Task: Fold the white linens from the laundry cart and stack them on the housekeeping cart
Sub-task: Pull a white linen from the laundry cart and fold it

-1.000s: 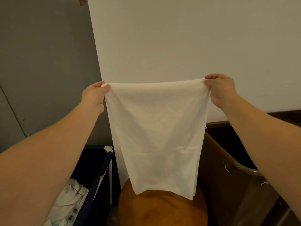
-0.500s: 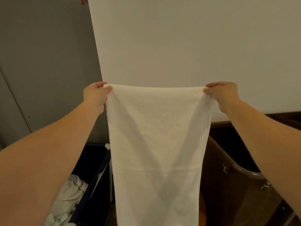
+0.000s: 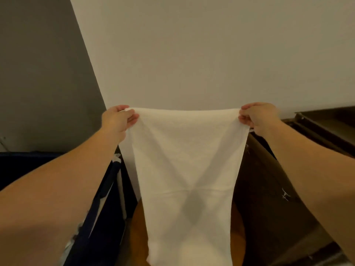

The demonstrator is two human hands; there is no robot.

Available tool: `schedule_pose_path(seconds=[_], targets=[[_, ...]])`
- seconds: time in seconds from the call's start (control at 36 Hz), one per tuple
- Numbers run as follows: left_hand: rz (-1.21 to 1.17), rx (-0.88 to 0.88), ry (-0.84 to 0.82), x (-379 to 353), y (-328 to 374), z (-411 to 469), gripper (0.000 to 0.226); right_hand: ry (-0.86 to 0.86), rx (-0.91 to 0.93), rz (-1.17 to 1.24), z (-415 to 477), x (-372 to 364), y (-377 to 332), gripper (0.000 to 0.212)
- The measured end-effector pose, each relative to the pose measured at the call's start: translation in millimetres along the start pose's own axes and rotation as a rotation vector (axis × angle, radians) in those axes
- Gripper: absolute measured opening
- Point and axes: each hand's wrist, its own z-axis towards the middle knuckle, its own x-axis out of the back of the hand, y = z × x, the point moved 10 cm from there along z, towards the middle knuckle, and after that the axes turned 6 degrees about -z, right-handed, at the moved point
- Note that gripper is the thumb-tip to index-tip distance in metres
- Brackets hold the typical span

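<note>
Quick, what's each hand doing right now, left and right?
Left hand: pinching the top left corner of the white towel.
Right hand: pinching the top right corner of the same towel.

No readable text, labels or numbers anywhere.

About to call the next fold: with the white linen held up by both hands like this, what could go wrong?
1. The left hand and right hand pinch only the top corners of the white linen; a slip at either could drop that side.
2. Its lower end hangs in front of the round brown surface and leaves the picture, so it may drag or bunch unseen.
</note>
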Motion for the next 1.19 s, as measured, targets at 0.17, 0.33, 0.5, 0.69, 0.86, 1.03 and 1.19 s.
schedule_pose_path(seconds=[0.17, 0.33, 0.5, 0.69, 0.86, 1.03, 1.19], targets=[[0.045, 0.111, -0.036, -11.6, -89.0, 94.2, 0.021, 0.051, -0.152, -0.071, 77.7, -45.1, 73.6, 0.019], [0.051, 0.239, -0.029, -4.0, -174.5, 153.6, 0.005, 0.042, -0.275, -0.171, 124.8, -84.8, 146.6, 0.013], [0.136, 0.339, 0.031, 25.7, -252.2, 158.4, 0.005, 0.132, -0.405, -0.275, 133.2, -90.3, 215.6, 0.005], [0.176, 0.435, 0.119, 59.8, -309.9, 122.6, 0.005, 0.18, -0.504, -0.309, 111.2, -78.1, 285.1, 0.03], [0.237, 0.513, 0.178, 96.8, -357.0, 59.6, 0.007, 0.072, -0.587, -0.369, 75.8, -60.5, 347.5, 0.023], [0.302, 0.597, 0.212, 151.9, -420.6, -7.6, 0.012, 0.034, -0.63, -0.461, 27.8, -41.3, 414.7, 0.013], [0.453, 0.639, 0.252, 200.4, -483.1, -56.9, 0.019, -0.045, -0.627, -0.471, -10.5, -27.9, 496.1, 0.017]])
